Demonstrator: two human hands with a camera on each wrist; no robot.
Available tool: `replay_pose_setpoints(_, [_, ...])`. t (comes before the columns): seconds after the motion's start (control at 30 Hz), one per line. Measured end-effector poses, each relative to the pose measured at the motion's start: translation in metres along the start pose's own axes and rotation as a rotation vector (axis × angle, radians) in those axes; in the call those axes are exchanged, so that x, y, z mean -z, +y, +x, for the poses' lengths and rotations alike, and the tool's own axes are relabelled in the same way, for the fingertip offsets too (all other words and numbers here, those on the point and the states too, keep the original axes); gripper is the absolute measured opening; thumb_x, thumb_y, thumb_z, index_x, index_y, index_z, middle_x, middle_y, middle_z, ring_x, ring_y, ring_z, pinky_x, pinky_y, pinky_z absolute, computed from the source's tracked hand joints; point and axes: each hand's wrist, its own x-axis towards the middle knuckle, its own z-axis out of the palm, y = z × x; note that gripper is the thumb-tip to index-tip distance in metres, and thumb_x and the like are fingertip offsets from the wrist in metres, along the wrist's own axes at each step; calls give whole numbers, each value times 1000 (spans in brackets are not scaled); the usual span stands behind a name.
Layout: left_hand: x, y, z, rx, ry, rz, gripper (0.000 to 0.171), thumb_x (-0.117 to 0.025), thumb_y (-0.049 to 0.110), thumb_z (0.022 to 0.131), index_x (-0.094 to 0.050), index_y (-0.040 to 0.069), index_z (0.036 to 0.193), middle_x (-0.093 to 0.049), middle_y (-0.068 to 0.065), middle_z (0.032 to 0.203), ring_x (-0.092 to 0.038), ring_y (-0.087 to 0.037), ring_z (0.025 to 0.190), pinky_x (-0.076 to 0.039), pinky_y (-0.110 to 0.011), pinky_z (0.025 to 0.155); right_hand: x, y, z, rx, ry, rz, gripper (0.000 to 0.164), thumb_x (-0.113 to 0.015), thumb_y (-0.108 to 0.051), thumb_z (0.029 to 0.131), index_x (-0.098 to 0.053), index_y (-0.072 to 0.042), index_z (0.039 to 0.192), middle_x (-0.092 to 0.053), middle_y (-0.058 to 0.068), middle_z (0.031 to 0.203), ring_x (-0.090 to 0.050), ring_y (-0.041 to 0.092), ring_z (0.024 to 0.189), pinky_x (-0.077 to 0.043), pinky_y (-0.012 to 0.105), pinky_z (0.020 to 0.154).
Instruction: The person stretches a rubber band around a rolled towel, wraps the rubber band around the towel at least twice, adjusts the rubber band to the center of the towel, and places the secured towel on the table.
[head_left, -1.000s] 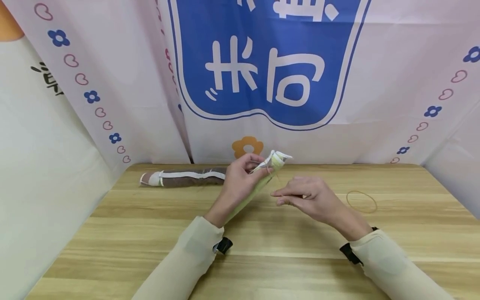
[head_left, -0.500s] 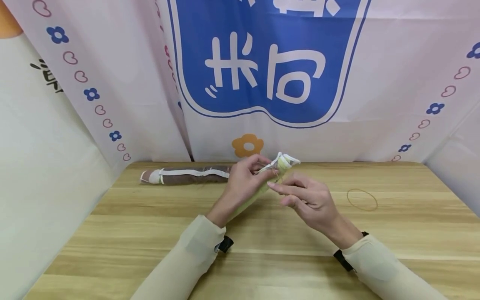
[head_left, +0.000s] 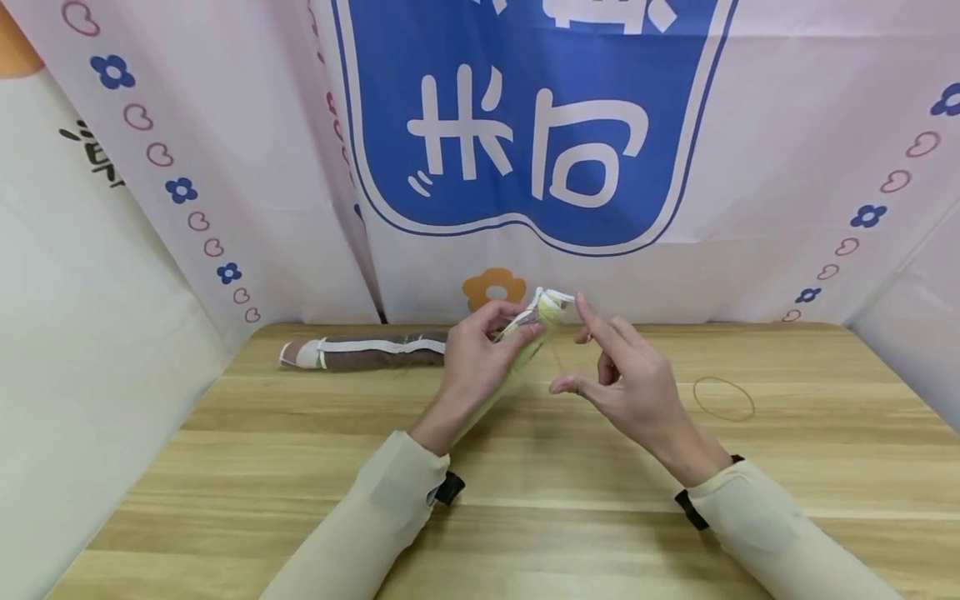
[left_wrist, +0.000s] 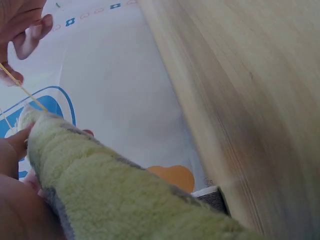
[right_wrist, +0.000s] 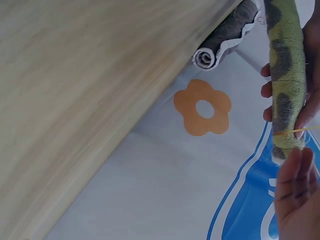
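My left hand (head_left: pixel 483 354) grips a rolled yellow-green towel (right_wrist: pixel 287 60) with grey patches, its white-edged end tilted upward. Around the roll near that end runs a thin yellow rubber band (right_wrist: pixel 290 132). In the left wrist view a strand of the rubber band (left_wrist: pixel 31 95) stretches tight from the towel to my right hand. My right hand (head_left: pixel 637 383) has its thumb and index finger spread wide apart. The index fingertip is at the towel's tip, while the other fingers bend inward. How the band sits on the right fingers is partly hidden.
A second rolled towel (head_left: pixel 367 357), dark grey-brown with a white edge, lies at the back left of the wooden table (head_left: pixel 570 533). To the right of my right hand lies a loose rubber band (head_left: pixel 696 395). A printed cloth backdrop (head_left: pixel 780 167) rises behind the table.
The right thumb and index finger, close together earlier, have spread apart, and the index finger has risen to the towel's tip. The left hand has shifted only slightly and still holds the towel.
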Motion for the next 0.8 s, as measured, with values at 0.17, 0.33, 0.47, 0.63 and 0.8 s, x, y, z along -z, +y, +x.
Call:
replay_pose_setpoints(0.17, [-1,-2,0,-7,67,-31,25,-84,30,95,-76,13,113,-79,0,108,-72,-17,91,-59,-37,71,1,-1,-3,-148,-76,-77,97,-45,-82,94,-57,-3,151,-66,6,104,-43,1,58,-39,23,48])
replay_pose_setpoints(0.33, [-2,-1,1,-33,108,-70,24,-85,25,94,-76,10,111,-79,-2,106,-73,-16,91,-60,-38,71,1,-3,-5,-276,-151,28,93,-36,-82,99,-66,-5,143,-68,7,109,-52,7,60,-46,29,51])
replay_pose_setpoints(0.47, [-2,1,1,-24,104,-133,22,-84,23,94,-75,10,111,-79,-1,105,-73,-17,93,-61,-38,74,0,-7,-6,-453,-221,294,80,-41,-71,105,-67,-4,141,-67,11,114,-60,17,62,-54,33,54])
replay_pose_setpoints(0.63, [-1,3,1,3,48,-256,21,-82,21,97,-75,10,113,-78,0,107,-72,-19,94,-60,-36,76,0,-10,-5,-660,-246,521,74,-39,-61,111,-66,1,140,-68,20,119,-65,26,63,-59,37,58])
replay_pose_setpoints(0.8, [1,5,3,-6,-27,-363,21,-79,13,98,-76,4,117,-78,-7,108,-71,-19,87,-59,-29,71,3,-6,-3,-740,-254,609,69,-42,-55,112,-63,3,143,-67,24,124,-66,24,63,-61,38,59])
